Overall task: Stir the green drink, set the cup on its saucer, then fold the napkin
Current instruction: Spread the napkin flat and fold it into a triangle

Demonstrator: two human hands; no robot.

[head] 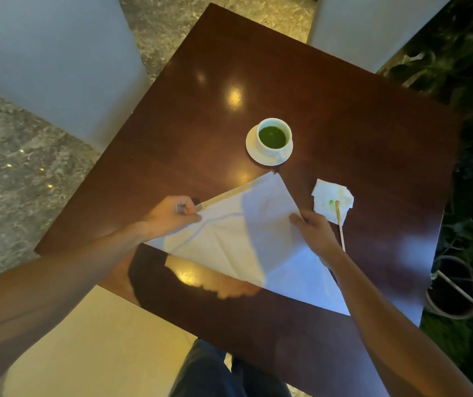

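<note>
A white cup (274, 136) of green drink stands on its white saucer (253, 151) on the dark wooden table (189, 118). Nearer to me a large white napkin (246, 233) lies spread in a triangle shape, creased. My left hand (172, 214) pinches the napkin's left corner. My right hand (314, 229) grips its right edge. A wooden stir stick (340, 224) lies to the right, its tip resting on a small green-stained tissue (331, 200).
Pale upholstered chairs stand at the far left (49, 64), far right (372, 27) and near left (92, 348). Green plants and a dark pot (453, 287) sit beyond the table's right edge. My legs (218, 373) show below the near edge.
</note>
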